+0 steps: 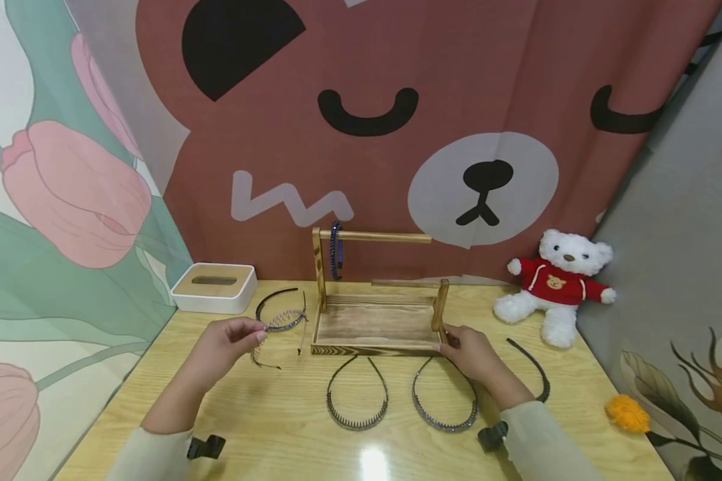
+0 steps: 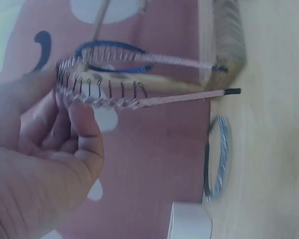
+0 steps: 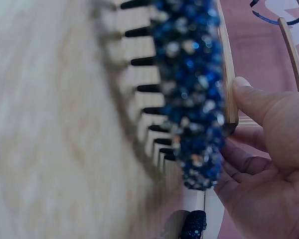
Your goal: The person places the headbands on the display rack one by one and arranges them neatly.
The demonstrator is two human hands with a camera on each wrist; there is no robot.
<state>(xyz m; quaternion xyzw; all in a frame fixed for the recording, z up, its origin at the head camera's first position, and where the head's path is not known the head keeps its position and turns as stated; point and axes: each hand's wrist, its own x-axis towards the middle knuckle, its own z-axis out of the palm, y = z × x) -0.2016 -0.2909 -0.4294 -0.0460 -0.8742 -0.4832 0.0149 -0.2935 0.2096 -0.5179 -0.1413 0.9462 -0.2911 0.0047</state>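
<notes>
My left hand (image 1: 225,347) pinches a toothed, pinkish beaded headband (image 2: 109,103) at its curved band, holding it off the table left of a wooden display rack (image 1: 373,350). In the left wrist view the headband's two dark-tipped ends point toward the rack. My right hand (image 1: 472,354) grips the rack's front right corner, thumb on its edge. On the rack's upper rod (image 1: 385,236) hangs a dark blue headband (image 1: 335,257), near the left post. Behind the held headband, a dark headband (image 1: 265,302) lies on the table, partly covered.
Two toothed headbands (image 1: 356,423) (image 1: 448,426) lie before the rack; another dark headband (image 1: 541,374) is by my right forearm. A tissue box (image 1: 216,304) stands back left. A white teddy bear (image 1: 556,287) sits back right, an orange pompom (image 1: 628,413) near the right edge.
</notes>
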